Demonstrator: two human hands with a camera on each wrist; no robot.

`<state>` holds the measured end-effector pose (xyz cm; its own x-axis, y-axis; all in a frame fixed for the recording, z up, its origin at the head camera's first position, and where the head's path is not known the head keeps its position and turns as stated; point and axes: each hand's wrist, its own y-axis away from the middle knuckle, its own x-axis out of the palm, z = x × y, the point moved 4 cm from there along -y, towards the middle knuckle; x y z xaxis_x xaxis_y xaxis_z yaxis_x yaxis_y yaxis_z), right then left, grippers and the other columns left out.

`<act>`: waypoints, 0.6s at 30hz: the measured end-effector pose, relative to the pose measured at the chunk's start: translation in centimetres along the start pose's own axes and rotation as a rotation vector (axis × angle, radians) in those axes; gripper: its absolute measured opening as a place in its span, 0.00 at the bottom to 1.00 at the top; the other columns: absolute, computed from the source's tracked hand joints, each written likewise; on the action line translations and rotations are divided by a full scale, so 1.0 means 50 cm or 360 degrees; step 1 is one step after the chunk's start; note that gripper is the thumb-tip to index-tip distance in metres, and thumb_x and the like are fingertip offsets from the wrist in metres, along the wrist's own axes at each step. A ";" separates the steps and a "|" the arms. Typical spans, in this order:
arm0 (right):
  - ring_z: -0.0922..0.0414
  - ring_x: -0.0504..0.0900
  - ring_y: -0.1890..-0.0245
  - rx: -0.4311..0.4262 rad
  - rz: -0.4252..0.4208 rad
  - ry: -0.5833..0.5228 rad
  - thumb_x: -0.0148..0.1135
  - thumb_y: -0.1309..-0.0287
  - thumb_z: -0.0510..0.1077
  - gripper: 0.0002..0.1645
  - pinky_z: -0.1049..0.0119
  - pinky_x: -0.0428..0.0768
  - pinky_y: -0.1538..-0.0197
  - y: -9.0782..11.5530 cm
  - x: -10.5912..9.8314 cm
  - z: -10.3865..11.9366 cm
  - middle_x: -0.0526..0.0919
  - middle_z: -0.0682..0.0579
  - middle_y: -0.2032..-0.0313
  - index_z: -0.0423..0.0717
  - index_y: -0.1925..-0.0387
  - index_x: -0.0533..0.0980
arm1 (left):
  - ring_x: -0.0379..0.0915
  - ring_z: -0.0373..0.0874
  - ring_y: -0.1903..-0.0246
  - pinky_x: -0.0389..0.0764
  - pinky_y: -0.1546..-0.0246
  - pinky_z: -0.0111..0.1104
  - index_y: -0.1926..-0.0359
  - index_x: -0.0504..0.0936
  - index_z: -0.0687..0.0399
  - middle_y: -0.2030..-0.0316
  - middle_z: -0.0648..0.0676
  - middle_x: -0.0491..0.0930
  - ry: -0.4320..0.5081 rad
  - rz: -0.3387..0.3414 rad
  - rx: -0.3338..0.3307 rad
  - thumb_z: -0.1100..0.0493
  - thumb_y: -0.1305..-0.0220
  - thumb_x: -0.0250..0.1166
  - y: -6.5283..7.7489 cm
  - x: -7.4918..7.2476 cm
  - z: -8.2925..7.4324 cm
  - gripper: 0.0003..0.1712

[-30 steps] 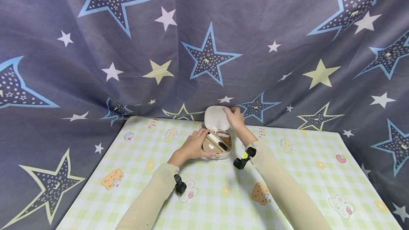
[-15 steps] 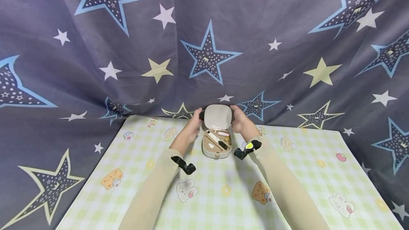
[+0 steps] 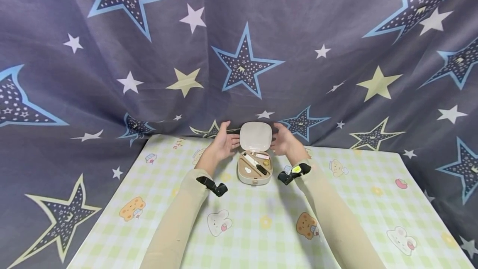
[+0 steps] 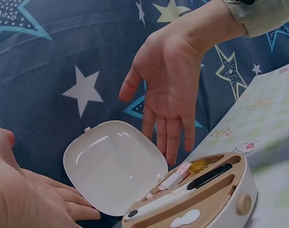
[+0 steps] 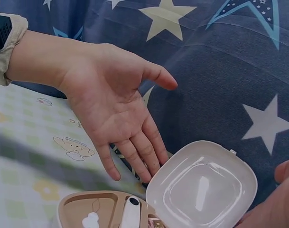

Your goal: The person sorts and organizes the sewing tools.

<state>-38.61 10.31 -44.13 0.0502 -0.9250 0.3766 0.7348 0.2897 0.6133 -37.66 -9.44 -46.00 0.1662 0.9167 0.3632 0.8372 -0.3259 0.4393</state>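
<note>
A small off-white case (image 3: pixel 255 181) stands on the table with its hinged lid (image 3: pixel 255 136) raised and leaning back. Its tan tray (image 4: pixel 220 197) is divided into slots. Lying in them are a slim white stick with a black end (image 4: pixel 209 176), a pinkish-white piece (image 4: pixel 175 176), a gold-coloured piece (image 4: pixel 198 166) and a white cloud-shaped piece (image 4: pixel 186 218). My left hand (image 3: pixel 223 143) is to the left of the lid, palm showing, fingers extended toward its edge. On the lid's other side my right hand (image 3: pixel 285 141) mirrors it, fingertips close to the edge; contact is unclear. Neither hand grips anything.
The case sits near the back edge of a table (image 3: pixel 261 240) covered in a green-checked cartoon cloth. A dark blue curtain (image 3: pixel 168 107) with stars hangs right behind it. Black wrist cameras (image 3: pixel 213 186) are strapped over both sleeves.
My left hand has let go of the case's base and moved up beside the lid. My right hand has released the lid's edge. Both hands have spread outward, palms turned out.
</note>
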 end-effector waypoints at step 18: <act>0.40 0.35 0.19 -0.0044 0.0383 0.0442 0.18 0.24 0.65 0.46 0.42 0.19 0.23 0.028 -0.037 0.010 0.37 0.29 0.22 0.41 0.20 0.27 | 0.39 0.56 0.19 0.28 0.21 0.56 0.21 0.46 0.68 0.20 0.66 0.46 -0.0217 0.0098 0.0073 0.35 0.25 0.35 0.013 -0.004 -0.002 0.48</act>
<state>-38.01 12.54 -43.61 0.4027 -0.8639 0.3026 0.6973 0.5036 0.5100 -37.22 -9.85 -45.72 0.2847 0.9192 0.2721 0.8457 -0.3745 0.3802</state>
